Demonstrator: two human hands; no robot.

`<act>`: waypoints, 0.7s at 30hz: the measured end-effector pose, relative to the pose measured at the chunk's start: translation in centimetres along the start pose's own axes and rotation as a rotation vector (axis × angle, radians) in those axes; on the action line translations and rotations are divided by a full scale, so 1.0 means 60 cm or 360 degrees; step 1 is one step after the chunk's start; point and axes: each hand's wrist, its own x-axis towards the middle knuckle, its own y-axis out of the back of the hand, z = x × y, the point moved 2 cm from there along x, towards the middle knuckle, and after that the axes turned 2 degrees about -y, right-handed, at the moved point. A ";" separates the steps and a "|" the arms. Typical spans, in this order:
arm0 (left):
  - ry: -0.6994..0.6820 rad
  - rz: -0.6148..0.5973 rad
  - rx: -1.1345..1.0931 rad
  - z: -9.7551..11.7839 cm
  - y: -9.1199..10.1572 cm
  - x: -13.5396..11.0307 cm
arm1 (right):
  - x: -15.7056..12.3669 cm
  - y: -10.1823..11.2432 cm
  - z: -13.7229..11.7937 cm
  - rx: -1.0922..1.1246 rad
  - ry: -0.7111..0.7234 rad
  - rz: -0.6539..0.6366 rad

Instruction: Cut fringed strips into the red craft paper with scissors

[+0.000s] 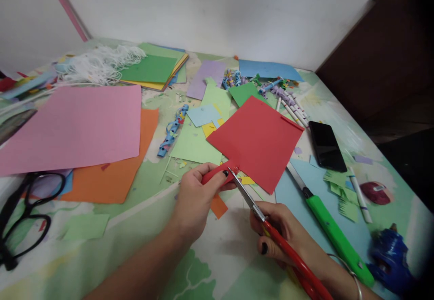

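Observation:
Between the thumb and fingers of my left hand (pixel 200 198) is a small red paper strip (pixel 217 171), its right end cut into a fine fringe. My right hand (pixel 288 232) is closed around red-handled scissors (pixel 249 198). The scissor tips meet the fringed end of the strip, close to my left thumb. Just behind the strip lies a large red paper sheet (pixel 256 142), with a narrow folded piece along its right side. A small orange paper piece (pixel 219 206) rests on the table beneath my left fingers.
A green utility knife (pixel 334 232) with its blade out lies right of my right hand, near a black phone (pixel 327 145) and a blue tape dispenser (pixel 389 257). Pink paper (pixel 74 128) and black glasses (pixel 29 214) are at left. White string (pixel 98 65) is heaped at the back.

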 end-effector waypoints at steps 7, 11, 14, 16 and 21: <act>-0.0001 -0.0004 0.0008 -0.001 0.003 -0.001 | 0.001 0.000 0.000 -0.0037 0.0033 0.0019; -0.0012 -0.0027 -0.0009 -0.003 0.003 -0.001 | -0.003 0.008 0.015 0.0007 -0.0010 -0.0043; 0.0001 -0.0030 -0.0010 -0.004 0.002 -0.001 | -0.005 0.011 0.023 0.0048 0.0007 -0.0107; 0.0001 -0.0022 -0.0004 -0.004 0.002 -0.002 | -0.006 0.010 0.021 0.0060 0.0032 -0.0100; 0.0003 -0.0007 -0.0022 -0.003 0.001 -0.002 | -0.006 0.002 0.006 0.0045 0.0043 -0.0064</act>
